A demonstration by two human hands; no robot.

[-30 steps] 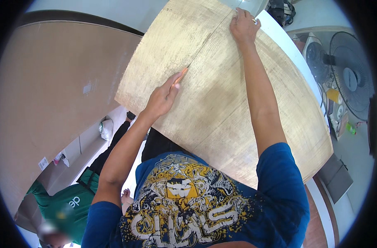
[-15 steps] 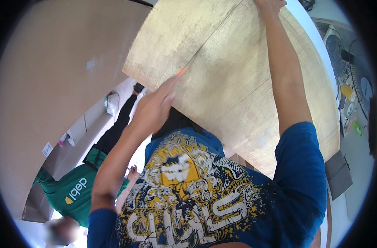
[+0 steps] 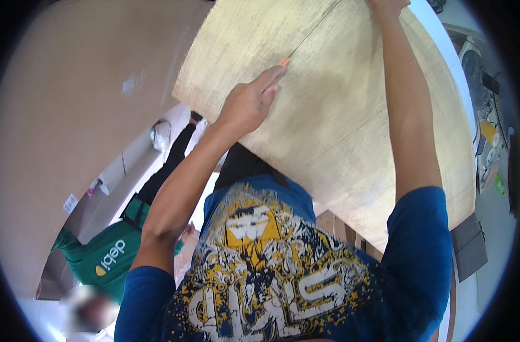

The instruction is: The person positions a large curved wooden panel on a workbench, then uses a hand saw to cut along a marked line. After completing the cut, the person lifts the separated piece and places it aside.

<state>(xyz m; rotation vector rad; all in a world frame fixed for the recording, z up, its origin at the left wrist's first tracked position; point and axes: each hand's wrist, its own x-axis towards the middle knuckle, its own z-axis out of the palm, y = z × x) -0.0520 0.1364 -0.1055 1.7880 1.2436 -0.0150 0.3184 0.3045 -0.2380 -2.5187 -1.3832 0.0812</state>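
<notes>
A large pale wooden board lies in front of me, its near edge close to my waist. My left hand is closed over the board's left part, its index finger stretched along an orange handle. From that handle a thin dark line runs away to the upper right; it looks like a handsaw's blade seen edge-on. Most of the handle is hidden in the hand. My right hand rests at the board's far side, cut off by the picture's upper edge, so its fingers hardly show.
A big brown panel fills the left side. Below it a person in a green shirt is beside me. At the right are a fan, a yellow cup-like thing and a grey flat piece near the board's corner.
My left hand has pushed forward and to the right over the board, and the orange handle has moved with it along the dark line. My right hand stays at the far side.
</notes>
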